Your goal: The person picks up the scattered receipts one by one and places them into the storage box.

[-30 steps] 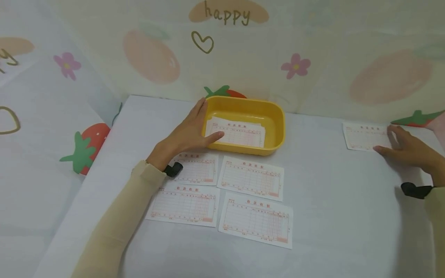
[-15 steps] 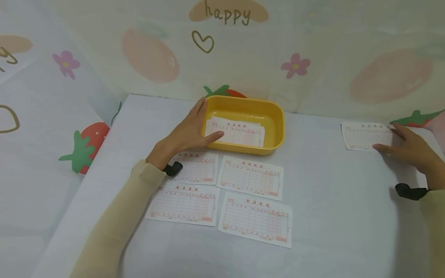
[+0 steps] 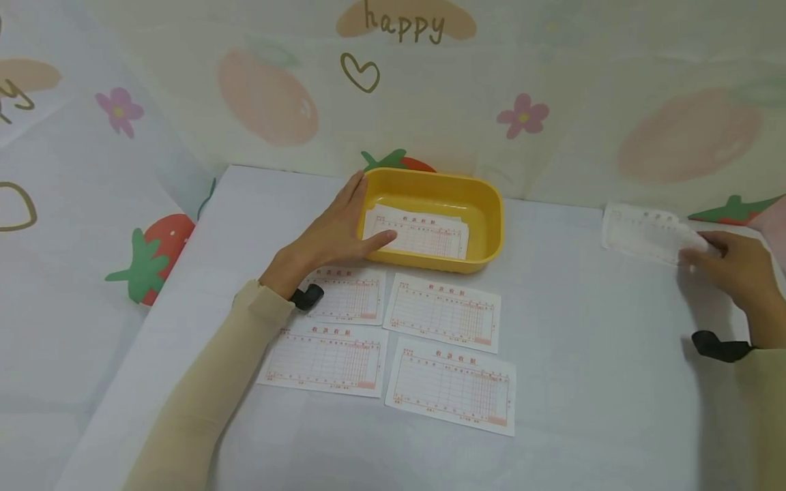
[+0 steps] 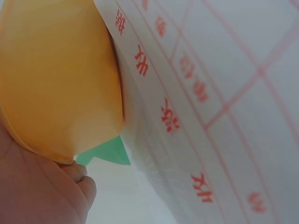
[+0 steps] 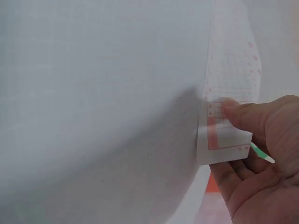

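Yellow tray [image 3: 485,235] is standing with the left hand [image 3: 331,235] resting wide on its rim; the right hand [image 3: 741,264] is pinching one receipt slip [image 3: 646,234].

Behind the white counter [image 3: 602,402], I observe a pale backdrop [image 3: 436,123] printed with the word "happy" [image 3: 403,26], a heart outline [image 3: 360,71] below the lettering, a pink flower [image 3: 522,118] and two large, faded rounded shapes [image 3: 268,97]. At the left of the head view, I identify a side panel [image 3: 49,341] bearing a red strawberry [image 3: 170,235] and a second flower [image 3: 119,111].
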`<state>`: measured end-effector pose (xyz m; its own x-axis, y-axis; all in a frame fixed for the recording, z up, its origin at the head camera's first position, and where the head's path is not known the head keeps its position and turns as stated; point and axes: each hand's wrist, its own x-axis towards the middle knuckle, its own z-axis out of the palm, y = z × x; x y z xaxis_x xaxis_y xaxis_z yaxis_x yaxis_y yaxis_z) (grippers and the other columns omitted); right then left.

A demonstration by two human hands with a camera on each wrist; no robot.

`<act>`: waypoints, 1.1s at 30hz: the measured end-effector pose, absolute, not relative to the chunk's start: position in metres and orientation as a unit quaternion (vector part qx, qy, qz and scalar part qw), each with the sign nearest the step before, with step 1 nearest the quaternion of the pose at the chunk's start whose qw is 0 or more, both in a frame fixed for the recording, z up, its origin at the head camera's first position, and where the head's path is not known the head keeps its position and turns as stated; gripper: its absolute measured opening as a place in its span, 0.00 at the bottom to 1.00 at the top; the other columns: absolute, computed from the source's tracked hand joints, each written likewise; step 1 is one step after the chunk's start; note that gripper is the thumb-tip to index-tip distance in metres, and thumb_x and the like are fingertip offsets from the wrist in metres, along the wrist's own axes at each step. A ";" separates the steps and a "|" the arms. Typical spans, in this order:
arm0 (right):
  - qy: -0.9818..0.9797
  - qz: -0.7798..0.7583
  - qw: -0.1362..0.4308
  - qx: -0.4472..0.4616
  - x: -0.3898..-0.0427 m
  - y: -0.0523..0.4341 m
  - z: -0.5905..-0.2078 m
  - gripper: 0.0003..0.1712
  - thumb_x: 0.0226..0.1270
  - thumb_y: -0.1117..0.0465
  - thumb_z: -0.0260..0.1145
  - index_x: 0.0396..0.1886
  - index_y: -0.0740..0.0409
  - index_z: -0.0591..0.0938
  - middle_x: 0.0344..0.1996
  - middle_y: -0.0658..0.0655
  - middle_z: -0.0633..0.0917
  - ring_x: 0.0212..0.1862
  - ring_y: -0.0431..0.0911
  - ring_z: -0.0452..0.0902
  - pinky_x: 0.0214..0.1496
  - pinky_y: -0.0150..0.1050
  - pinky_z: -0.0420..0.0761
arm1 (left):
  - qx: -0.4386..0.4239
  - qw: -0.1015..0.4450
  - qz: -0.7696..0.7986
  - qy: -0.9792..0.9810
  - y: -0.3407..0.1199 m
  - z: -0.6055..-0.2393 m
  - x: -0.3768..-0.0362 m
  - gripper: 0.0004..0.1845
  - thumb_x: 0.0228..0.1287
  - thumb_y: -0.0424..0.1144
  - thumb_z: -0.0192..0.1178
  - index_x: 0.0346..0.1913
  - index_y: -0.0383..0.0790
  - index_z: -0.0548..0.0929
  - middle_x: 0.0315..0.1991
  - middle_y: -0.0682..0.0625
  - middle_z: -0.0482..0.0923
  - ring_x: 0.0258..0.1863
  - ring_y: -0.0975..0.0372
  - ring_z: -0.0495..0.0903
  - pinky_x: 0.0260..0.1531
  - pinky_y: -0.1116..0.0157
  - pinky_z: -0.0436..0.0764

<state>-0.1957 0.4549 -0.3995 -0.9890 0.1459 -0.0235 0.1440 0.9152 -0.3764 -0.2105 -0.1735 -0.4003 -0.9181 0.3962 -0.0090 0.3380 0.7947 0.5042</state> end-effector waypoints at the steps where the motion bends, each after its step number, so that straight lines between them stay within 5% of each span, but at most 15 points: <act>1: -0.978 0.197 0.008 -0.072 -0.195 0.455 -0.400 0.32 0.75 0.56 0.67 0.65 0.81 0.77 0.43 0.76 0.84 0.36 0.50 0.74 0.28 0.34 0.70 | 0.194 0.058 0.255 0.946 -0.173 -0.400 -0.211 0.63 0.69 0.71 0.57 0.87 0.42 0.31 0.89 0.44 0.28 0.89 0.49 0.41 0.86 0.48 0.53; 5: -0.970 0.232 0.004 -0.074 -0.190 0.452 -0.399 0.31 0.75 0.55 0.68 0.63 0.79 0.78 0.37 0.61 0.84 0.29 0.32 0.67 0.24 0.30 0.73 | 0.194 0.058 0.255 0.946 -0.174 -0.400 -0.211 0.63 0.68 0.71 0.57 0.87 0.42 0.32 0.89 0.44 0.28 0.89 0.49 0.41 0.86 0.47 0.53; 13: -0.952 0.279 -0.041 -0.118 -0.176 0.441 -0.392 0.39 0.81 0.47 0.60 0.75 0.74 0.70 0.35 0.37 0.75 0.36 0.39 0.68 0.30 0.31 0.74 | 0.194 0.060 0.257 0.945 -0.173 -0.401 -0.212 0.63 0.68 0.72 0.57 0.87 0.43 0.32 0.89 0.45 0.27 0.89 0.49 0.41 0.86 0.47 0.53; 18: -0.940 0.311 -0.029 -0.140 -0.167 0.434 -0.394 0.40 0.80 0.46 0.61 0.75 0.74 0.70 0.27 0.22 0.70 0.34 0.32 0.68 0.29 0.30 0.74 | 0.194 0.063 0.255 0.945 -0.172 -0.401 -0.212 0.63 0.68 0.72 0.57 0.87 0.42 0.32 0.89 0.44 0.27 0.89 0.49 0.41 0.86 0.47 0.53; 21: -0.927 0.340 -0.022 -0.158 -0.163 0.429 -0.395 0.43 0.78 0.45 0.63 0.78 0.72 0.67 0.45 0.36 0.89 0.34 0.22 0.66 0.31 0.21 0.74 | 0.195 0.062 0.251 0.946 -0.173 -0.401 -0.212 0.63 0.69 0.72 0.56 0.87 0.42 0.32 0.89 0.44 0.27 0.89 0.49 0.41 0.86 0.47 0.53; 23: -0.918 0.359 -0.018 -0.168 -0.161 0.425 -0.396 0.45 0.78 0.45 0.64 0.80 0.71 0.64 0.64 0.57 0.86 0.35 0.18 0.66 0.33 0.16 0.74 | 0.195 0.060 0.249 0.947 -0.173 -0.401 -0.212 0.63 0.69 0.72 0.56 0.87 0.41 0.32 0.89 0.44 0.27 0.89 0.49 0.41 0.87 0.48 0.53; 25: -0.912 0.367 -0.012 -0.181 -0.158 0.421 -0.396 0.45 0.78 0.44 0.62 0.82 0.69 0.62 0.70 0.58 0.81 0.37 0.17 0.65 0.34 0.13 0.74 | 0.196 0.059 0.249 0.946 -0.173 -0.400 -0.212 0.63 0.69 0.71 0.56 0.87 0.41 0.32 0.89 0.44 0.27 0.89 0.49 0.41 0.87 0.48 0.53; 27: -0.905 0.381 -0.001 -0.189 -0.156 0.418 -0.395 0.44 0.79 0.44 0.61 0.81 0.69 0.64 0.55 0.44 0.87 0.37 0.19 0.67 0.34 0.14 0.75 | 0.197 0.060 0.249 0.946 -0.173 -0.400 -0.212 0.63 0.69 0.71 0.56 0.87 0.42 0.32 0.89 0.44 0.27 0.89 0.49 0.41 0.86 0.47 0.53; 29: -0.900 0.391 0.007 -0.195 -0.154 0.415 -0.394 0.42 0.79 0.44 0.61 0.78 0.70 0.68 0.39 0.28 0.79 0.35 0.21 0.70 0.33 0.15 0.76 | 0.197 0.061 0.249 0.946 -0.173 -0.400 -0.212 0.63 0.69 0.71 0.56 0.87 0.42 0.32 0.89 0.44 0.27 0.89 0.49 0.40 0.86 0.47 0.53; 30: -0.898 0.394 0.010 -0.197 -0.153 0.414 -0.393 0.41 0.79 0.44 0.60 0.77 0.71 0.70 0.34 0.24 0.72 0.35 0.21 0.70 0.33 0.15 0.76 | 0.197 0.061 0.249 0.946 -0.173 -0.400 -0.212 0.63 0.68 0.71 0.57 0.87 0.42 0.32 0.89 0.44 0.27 0.89 0.49 0.41 0.86 0.47 0.53; 33: -0.891 0.409 0.013 -0.197 -0.148 0.409 -0.390 0.34 0.79 0.44 0.62 0.72 0.63 0.78 0.30 0.22 0.72 0.34 0.22 0.71 0.33 0.15 0.76 | 0.197 0.060 0.250 0.946 -0.173 -0.400 -0.212 0.63 0.68 0.71 0.57 0.87 0.42 0.32 0.89 0.44 0.27 0.89 0.49 0.41 0.86 0.47 0.54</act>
<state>-0.1483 0.4088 -0.3896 -0.9223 0.3614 -0.1372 0.3396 0.5879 -0.7342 -0.2120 -0.1728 -0.4002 -0.9150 0.4032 -0.0145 0.3433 0.7969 0.4971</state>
